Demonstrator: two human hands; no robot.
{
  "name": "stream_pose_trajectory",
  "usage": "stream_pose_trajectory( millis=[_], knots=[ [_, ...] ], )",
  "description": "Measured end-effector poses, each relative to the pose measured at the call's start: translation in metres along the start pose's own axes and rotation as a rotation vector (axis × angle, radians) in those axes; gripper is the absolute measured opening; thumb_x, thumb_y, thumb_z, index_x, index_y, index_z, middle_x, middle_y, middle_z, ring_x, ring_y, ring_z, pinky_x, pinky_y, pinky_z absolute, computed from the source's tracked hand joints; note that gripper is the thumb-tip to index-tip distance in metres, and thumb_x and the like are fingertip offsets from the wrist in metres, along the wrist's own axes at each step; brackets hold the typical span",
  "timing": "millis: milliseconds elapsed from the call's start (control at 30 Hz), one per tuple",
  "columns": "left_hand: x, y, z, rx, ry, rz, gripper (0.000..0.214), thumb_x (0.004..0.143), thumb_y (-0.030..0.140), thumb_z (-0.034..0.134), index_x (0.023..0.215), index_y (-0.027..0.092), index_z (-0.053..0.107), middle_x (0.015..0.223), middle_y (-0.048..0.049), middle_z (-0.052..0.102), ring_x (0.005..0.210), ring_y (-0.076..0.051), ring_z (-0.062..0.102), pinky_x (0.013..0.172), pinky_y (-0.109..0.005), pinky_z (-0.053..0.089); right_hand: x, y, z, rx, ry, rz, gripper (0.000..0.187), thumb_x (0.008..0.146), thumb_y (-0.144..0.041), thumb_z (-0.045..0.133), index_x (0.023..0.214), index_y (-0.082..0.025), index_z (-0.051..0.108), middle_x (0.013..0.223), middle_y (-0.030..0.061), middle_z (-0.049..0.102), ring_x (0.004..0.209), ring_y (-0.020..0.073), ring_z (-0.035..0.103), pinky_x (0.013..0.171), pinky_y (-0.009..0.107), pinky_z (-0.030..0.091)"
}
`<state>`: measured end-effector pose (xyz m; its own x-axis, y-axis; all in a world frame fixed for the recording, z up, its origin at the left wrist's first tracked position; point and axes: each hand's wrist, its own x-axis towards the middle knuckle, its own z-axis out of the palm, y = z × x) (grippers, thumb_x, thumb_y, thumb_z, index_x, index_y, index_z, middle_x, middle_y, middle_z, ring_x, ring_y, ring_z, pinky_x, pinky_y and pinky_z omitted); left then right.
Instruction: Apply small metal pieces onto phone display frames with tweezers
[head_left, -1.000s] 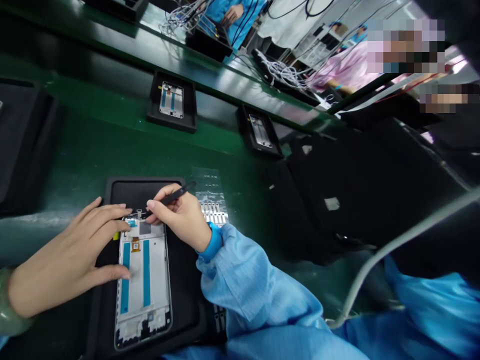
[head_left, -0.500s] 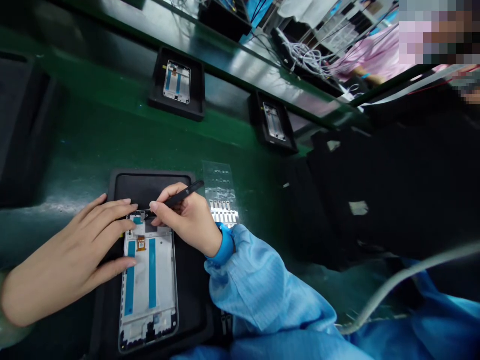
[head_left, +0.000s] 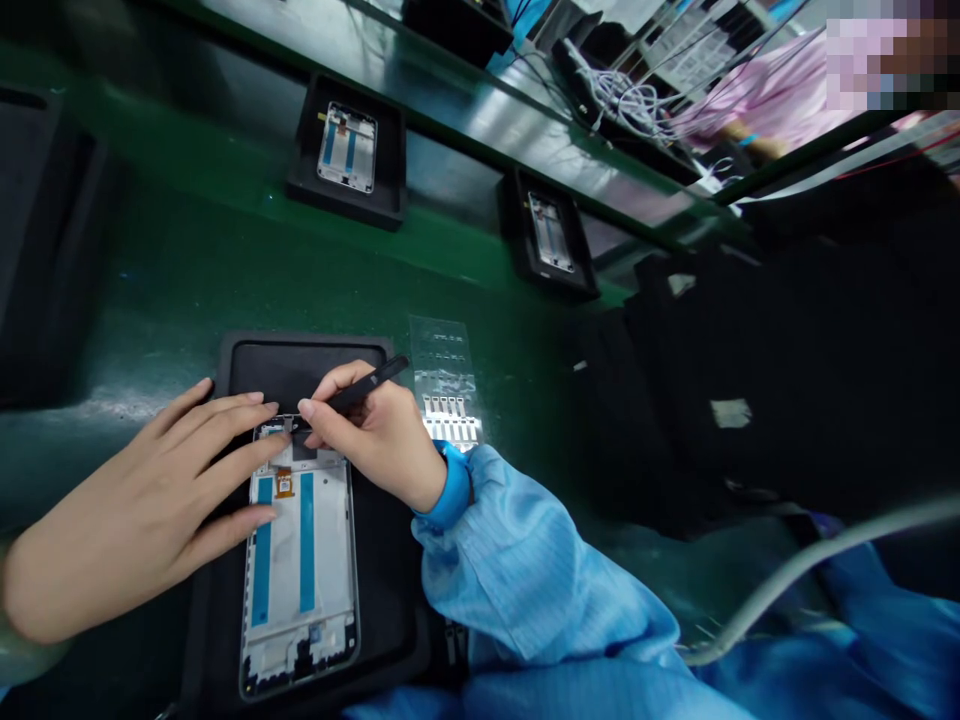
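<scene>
An opened phone frame point(head_left: 330, 550), silvery with two blue strips, lies in a black foam tray point(head_left: 390, 600). My left hand point(head_left: 172, 490) rests on the upper left of the frame, fingers stretched and apart. Near the top edge of the frame, my right hand point(head_left: 375, 430) pinches black tweezers point(head_left: 382, 377); their tips are hidden by the fingers. An orange flex connector point(head_left: 284, 484) sits below the fingertips. Just right of the tray is a clear sheet point(head_left: 442, 365) carrying rows of small metallic stickers, partly covered by my right wrist.
Two black trays, one at the back point(head_left: 382, 190) and one farther right point(head_left: 517, 240), each hold a similar phone frame. Dark foam trays point(head_left: 30, 260) stand at left. A large black stack point(head_left: 810, 370) is on the right, with a grey cable point(head_left: 825, 560) below. A co-worker's pink sleeve point(head_left: 787, 85) shows beyond.
My left hand's middle fingers have shifted slightly right, over the frame's upper part. My right hand stays almost in place with the tweezers. The view has shifted a little.
</scene>
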<state>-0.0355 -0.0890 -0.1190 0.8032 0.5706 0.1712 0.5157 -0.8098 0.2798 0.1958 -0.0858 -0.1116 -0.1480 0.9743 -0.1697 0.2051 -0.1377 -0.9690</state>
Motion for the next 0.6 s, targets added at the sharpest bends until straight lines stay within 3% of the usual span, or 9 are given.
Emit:
stream_pose_trajectory(
  millis=[133, 333, 500, 600],
  knots=[
    [0.002, 0.002, -0.002, 0.014, 0.000, 0.013, 0.047, 0.098, 0.047, 0.047, 0.141, 0.028, 0.050, 0.137, -0.0078, 0.060, 0.134, -0.030, 0.049, 0.120, -0.057, 0.025, 0.003, -0.001, -0.001, -0.018, -0.026, -0.036, 0.023, 0.084, -0.039, 0.073, 0.087, -0.022, 0.059, 0.071, -0.0040, 0.067, 0.066, 0.0136, 0.072, 0.065, 0.025, 0.057],
    [0.005, 0.014, -0.005, 0.088, -0.015, 0.017, 0.046, 0.100, 0.044, 0.042, 0.136, 0.018, 0.057, 0.135, -0.0158, 0.062, 0.136, -0.040, 0.047, 0.116, -0.069, 0.024, 0.002, -0.005, 0.000, -0.111, -0.015, -0.065, 0.026, 0.084, -0.044, 0.072, 0.086, -0.022, 0.059, 0.075, -0.0021, 0.067, 0.069, 0.0143, 0.072, 0.064, 0.025, 0.058],
    [0.010, 0.024, -0.007, 0.185, -0.005, 0.036, 0.047, 0.103, 0.037, 0.033, 0.129, 0.009, 0.061, 0.132, -0.0225, 0.062, 0.131, -0.044, 0.051, 0.109, -0.071, 0.032, 0.003, -0.005, 0.000, 0.125, 0.166, -0.076, 0.033, 0.083, -0.050, 0.072, 0.084, -0.021, 0.055, 0.074, -0.0024, 0.064, 0.064, 0.0125, 0.070, 0.062, 0.025, 0.060],
    [0.011, 0.025, -0.006, 0.190, 0.021, 0.025, 0.047, 0.101, 0.041, 0.038, 0.128, 0.009, 0.061, 0.133, -0.0235, 0.061, 0.128, -0.043, 0.053, 0.107, -0.071, 0.035, 0.005, -0.002, -0.001, 0.199, 0.187, -0.087, 0.037, 0.080, -0.053, 0.074, 0.089, -0.022, 0.055, 0.084, 0.0003, 0.066, 0.072, 0.0138, 0.071, 0.068, 0.028, 0.062]
  ],
)
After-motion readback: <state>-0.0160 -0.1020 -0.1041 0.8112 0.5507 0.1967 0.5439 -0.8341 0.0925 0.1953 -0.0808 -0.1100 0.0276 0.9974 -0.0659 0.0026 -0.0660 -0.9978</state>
